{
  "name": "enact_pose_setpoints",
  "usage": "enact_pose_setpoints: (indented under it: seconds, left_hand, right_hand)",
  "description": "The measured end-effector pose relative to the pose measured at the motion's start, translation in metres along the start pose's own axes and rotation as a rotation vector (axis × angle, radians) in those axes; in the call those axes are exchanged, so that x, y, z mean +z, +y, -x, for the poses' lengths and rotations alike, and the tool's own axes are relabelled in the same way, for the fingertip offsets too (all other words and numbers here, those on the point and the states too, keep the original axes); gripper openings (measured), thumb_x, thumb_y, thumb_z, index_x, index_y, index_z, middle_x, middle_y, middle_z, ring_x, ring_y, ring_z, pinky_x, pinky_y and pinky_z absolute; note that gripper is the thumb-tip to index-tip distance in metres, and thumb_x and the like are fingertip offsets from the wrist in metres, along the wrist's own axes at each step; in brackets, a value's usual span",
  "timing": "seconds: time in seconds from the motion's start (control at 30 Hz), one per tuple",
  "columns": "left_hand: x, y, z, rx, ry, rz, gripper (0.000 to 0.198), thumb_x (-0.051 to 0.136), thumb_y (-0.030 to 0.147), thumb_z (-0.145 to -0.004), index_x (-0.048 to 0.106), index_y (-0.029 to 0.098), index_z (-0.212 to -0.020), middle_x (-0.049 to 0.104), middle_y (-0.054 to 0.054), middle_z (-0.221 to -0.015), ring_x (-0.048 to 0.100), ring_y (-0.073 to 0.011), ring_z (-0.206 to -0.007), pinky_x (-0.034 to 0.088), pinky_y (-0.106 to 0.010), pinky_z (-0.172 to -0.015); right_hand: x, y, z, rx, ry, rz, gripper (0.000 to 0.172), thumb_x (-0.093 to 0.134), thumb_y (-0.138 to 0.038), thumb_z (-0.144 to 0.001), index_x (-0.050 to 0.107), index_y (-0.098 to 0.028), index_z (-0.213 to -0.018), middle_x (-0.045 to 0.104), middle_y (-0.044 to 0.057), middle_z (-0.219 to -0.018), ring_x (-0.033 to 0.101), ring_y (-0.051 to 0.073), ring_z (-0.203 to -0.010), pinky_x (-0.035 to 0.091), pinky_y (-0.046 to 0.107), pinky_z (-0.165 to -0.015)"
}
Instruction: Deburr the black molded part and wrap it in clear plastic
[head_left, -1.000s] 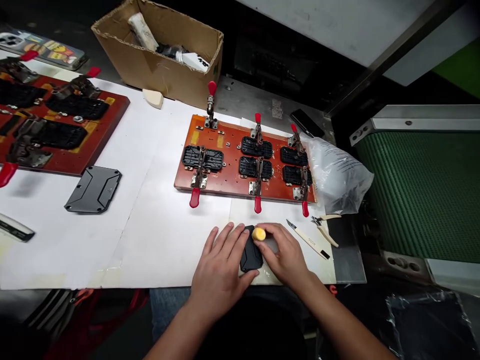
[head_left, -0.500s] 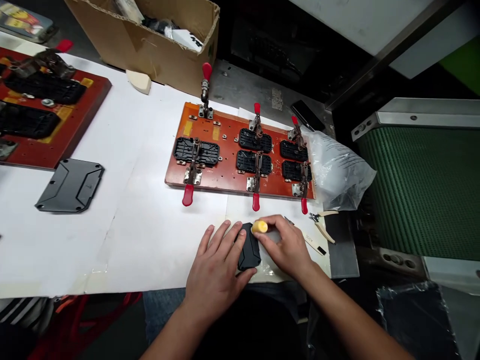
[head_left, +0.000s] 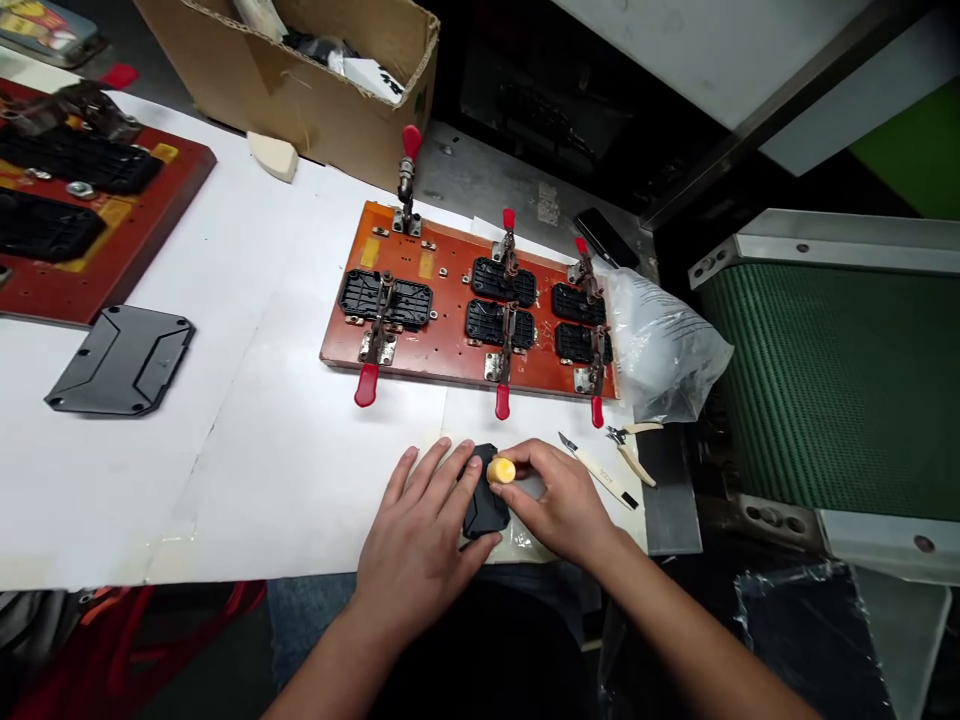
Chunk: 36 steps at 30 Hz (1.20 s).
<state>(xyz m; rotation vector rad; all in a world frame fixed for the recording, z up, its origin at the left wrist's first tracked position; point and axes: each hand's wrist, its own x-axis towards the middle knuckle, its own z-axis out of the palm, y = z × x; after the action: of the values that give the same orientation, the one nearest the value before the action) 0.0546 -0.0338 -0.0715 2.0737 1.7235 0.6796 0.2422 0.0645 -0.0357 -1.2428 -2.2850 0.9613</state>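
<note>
A small dark plastic cover (head_left: 486,515) lies flat near the table's front edge. My left hand (head_left: 420,530) rests on its left side, fingers stretched out and spread. My right hand (head_left: 559,500) pinches a short yellow cylinder (head_left: 502,471) between thumb and fingers, above the cover's upper right part. The cylinder's lower end is hidden, so I cannot tell what its tip is. Beyond my hands sits a red-brown fixture board (head_left: 420,345), with black plastic parts (head_left: 500,323) held under red-handled toggle clamps (head_left: 503,400).
Right of my hand lie a craft knife (head_left: 600,472) and side cutters (head_left: 632,450). A plastic bag (head_left: 667,345) touches the board's right end. A grey cover (head_left: 124,360) and another fixture board (head_left: 161,215) are at left, a cardboard box (head_left: 322,120) behind. A green conveyor belt (head_left: 847,390) stands at right.
My right hand has shifted the yellow cylinder slightly down and left over the cover. The craft knife shows more fully. The whole view has drifted a little.
</note>
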Motion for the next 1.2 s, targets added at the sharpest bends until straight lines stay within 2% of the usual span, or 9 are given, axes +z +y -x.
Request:
enact_pose_setpoints:
  seconds: [0.17,0.27,0.33,0.43,0.53,0.7,0.87,1.03,1.2]
  left_hand:
    - [0.0,0.0,-0.001,-0.016,0.006,-0.004,0.064,0.063,0.053,-0.097,0.054,0.022,-0.152,0.049,-0.004,-0.165,0.042,-0.0332,-0.153,0.025,-0.056,-0.129]
    - [0.0,0.0,0.0,-0.007,-0.012,0.004,0.064,0.063,0.054,-0.097,0.054,0.022,-0.151,0.047,-0.004,-0.166,0.041,-0.0332,-0.154,0.026,-0.056,-0.129]
    - [0.0,0.0,0.0,-0.004,-0.011,0.002,0.064,0.064,0.054,-0.097,0.054,0.022,-0.152,0.046,-0.004,-0.166,0.04,-0.0333,-0.154,0.025,-0.056,-0.13]
    - [0.001,0.0,-0.001,-0.008,0.009,-0.006,0.065,0.064,0.052,-0.097,0.053,0.021,-0.153,0.047,-0.004,-0.166,0.041,-0.0331,-0.154,0.024,-0.056,-0.13]
    - [0.002,0.0,-0.002,-0.004,0.011,-0.008,0.065,0.064,0.051,-0.097,0.052,0.022,-0.154,0.047,-0.004,-0.165,0.042,-0.0326,-0.153,0.024,-0.055,-0.13]
    - [0.0,0.001,0.0,0.0,0.02,-0.013,0.061,0.065,0.05,-0.096,0.055,0.022,-0.15,0.048,-0.004,-0.165,0.042,-0.033,-0.153,0.025,-0.055,-0.129]
    - [0.0,0.0,-0.001,0.019,0.003,-0.057,0.064,0.066,0.045,-0.096,0.051,0.02,-0.152,0.047,-0.007,-0.166,0.041,-0.0333,-0.154,0.026,-0.057,-0.128]
    - [0.002,-0.001,-0.002,0.038,0.002,-0.062,0.061,0.066,0.044,-0.097,0.051,0.02,-0.151,0.048,-0.009,-0.165,0.04,-0.0344,-0.154,0.025,-0.06,-0.129]
    - [0.002,0.0,-0.002,0.046,-0.004,-0.111,0.065,0.066,0.043,-0.097,0.047,0.02,-0.155,0.047,-0.01,-0.165,0.039,-0.0347,-0.154,0.026,-0.06,-0.128]
  right_hand:
    - [-0.001,-0.003,0.019,-0.12,-0.001,0.067,0.019,0.066,-0.02,-0.098,0.062,-0.023,-0.115,0.072,0.004,-0.104,0.068,0.021,-0.095,0.055,0.035,-0.085]
    - [-0.006,-0.003,0.034,-0.11,-0.129,0.032,0.022,0.065,-0.018,-0.099,0.06,-0.025,-0.12,0.073,0.004,-0.107,0.068,0.021,-0.097,0.055,0.035,-0.085]
    - [-0.008,-0.002,0.034,-0.126,-0.176,0.03,0.023,0.063,-0.017,-0.1,0.059,-0.025,-0.121,0.073,0.004,-0.11,0.068,0.021,-0.099,0.056,0.036,-0.086]
    - [-0.006,0.001,0.022,-0.203,-0.098,0.044,0.024,0.06,-0.014,-0.1,0.059,-0.024,-0.122,0.073,0.006,-0.112,0.068,0.023,-0.103,0.057,0.038,-0.089]
    - [-0.005,0.002,0.021,-0.215,-0.048,0.04,0.028,0.059,-0.01,-0.098,0.059,-0.023,-0.123,0.073,0.007,-0.114,0.067,0.023,-0.105,0.057,0.039,-0.091]
    - [-0.011,0.001,0.036,-0.16,-0.215,-0.026,0.035,0.059,-0.005,-0.095,0.059,-0.025,-0.124,0.073,0.005,-0.117,0.068,0.021,-0.104,0.058,0.038,-0.09]
    - [-0.008,0.004,0.038,-0.2,-0.089,-0.019,0.036,0.059,-0.007,-0.095,0.058,-0.026,-0.126,0.074,0.006,-0.121,0.068,0.023,-0.108,0.058,0.04,-0.094]
    - [-0.01,0.005,0.047,-0.147,-0.167,-0.036,0.038,0.057,-0.006,-0.096,0.057,-0.025,-0.13,0.073,0.007,-0.12,0.067,0.023,-0.106,0.058,0.04,-0.093]
    - [-0.01,0.002,0.034,-0.171,-0.101,0.006,0.029,0.054,-0.008,-0.097,0.058,-0.023,-0.121,0.073,0.008,-0.114,0.067,0.025,-0.106,0.057,0.042,-0.093]
